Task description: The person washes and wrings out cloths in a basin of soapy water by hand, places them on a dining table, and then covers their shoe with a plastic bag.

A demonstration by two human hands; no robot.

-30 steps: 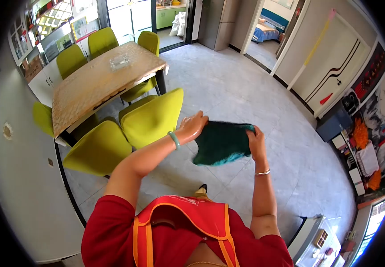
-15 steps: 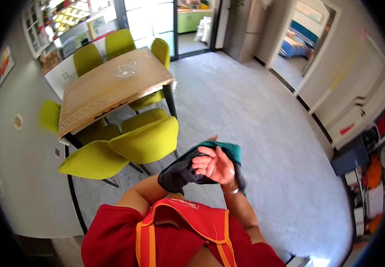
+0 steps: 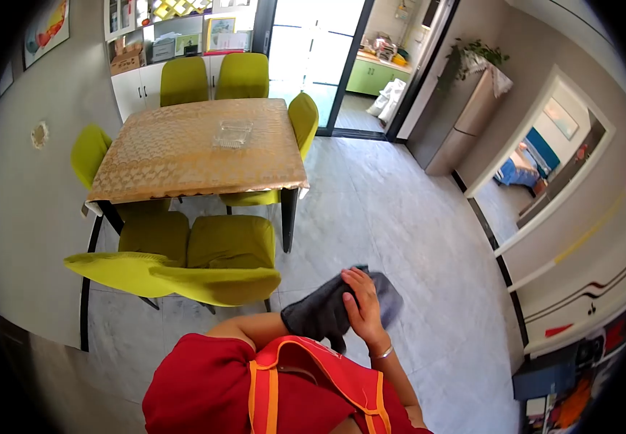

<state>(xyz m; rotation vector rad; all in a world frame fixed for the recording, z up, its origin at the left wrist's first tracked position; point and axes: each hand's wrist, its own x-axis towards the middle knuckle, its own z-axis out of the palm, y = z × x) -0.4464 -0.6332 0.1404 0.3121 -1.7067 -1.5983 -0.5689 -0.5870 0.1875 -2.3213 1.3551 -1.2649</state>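
Observation:
A dark grey cloth [image 3: 316, 315] is draped over my left forearm and hides my left hand and its fingers. My right hand [image 3: 362, 307] lies on top of the cloth, its fingers stretched out and pressing on it. A silver bangle circles my right wrist. Both arms are low in front of my chest, over the tiled floor. Just left of the cloth stand two green chairs [image 3: 219, 284], backs toward me, at the near side of the dining table [image 3: 175, 155].
On the table sits a clear glass tray [image 3: 232, 134]. More green chairs [image 3: 185, 81] stand round it. A fridge [image 3: 454, 119] is at the back right, beside a bedroom doorway. Dark shelving [image 3: 544, 383] with assorted items is at the lower right.
The cloth, earlier stretched between both hands with its green side showing, now covers my left hand, grey side up. My view has turned toward the table.

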